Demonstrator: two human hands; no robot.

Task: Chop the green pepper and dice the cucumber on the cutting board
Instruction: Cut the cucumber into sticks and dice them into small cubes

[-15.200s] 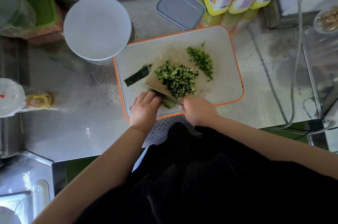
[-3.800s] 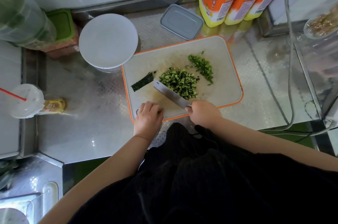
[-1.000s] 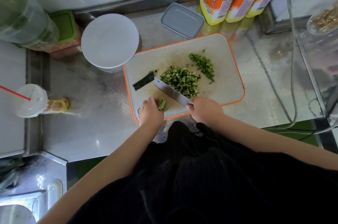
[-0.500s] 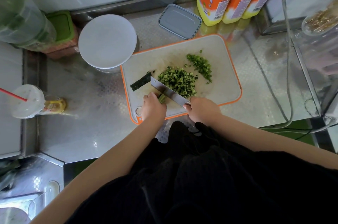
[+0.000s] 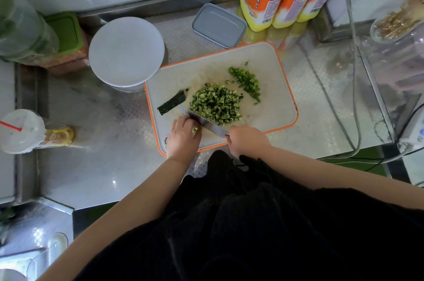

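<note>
Knife (image 5: pixel 204 123) now sits tight against your left hand (image 5: pixel 183 137), whose curled fingers pin a shorter cucumber stub (image 5: pixel 195 129) on the cutting board (image 5: pixel 270 108); your right hand (image 5: pixel 246 140) grips the handle beside the diced cucumber (image 5: pixel 216 104).

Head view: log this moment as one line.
right hand grips knife | left hand pinches cucumber stub | diced pile on board | dicing unfinished
</note>
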